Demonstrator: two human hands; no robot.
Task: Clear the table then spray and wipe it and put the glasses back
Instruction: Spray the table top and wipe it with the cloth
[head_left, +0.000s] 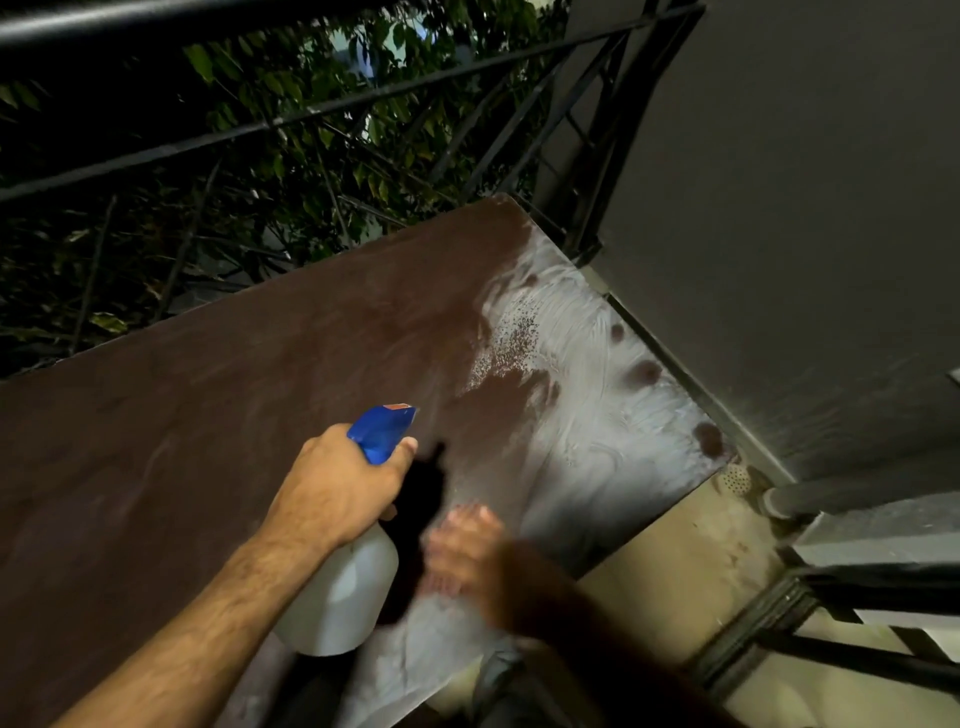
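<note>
Our left hand grips the spray bottle by its blue trigger head; our blurred right hand lies with fingers spread on the wet bench.

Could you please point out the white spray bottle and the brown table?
White plastic spray bottle with blue trigger head (345, 592): head view, on its white body.
Brown wooden table (218, 415): head view, on a bare dry part.
</note>
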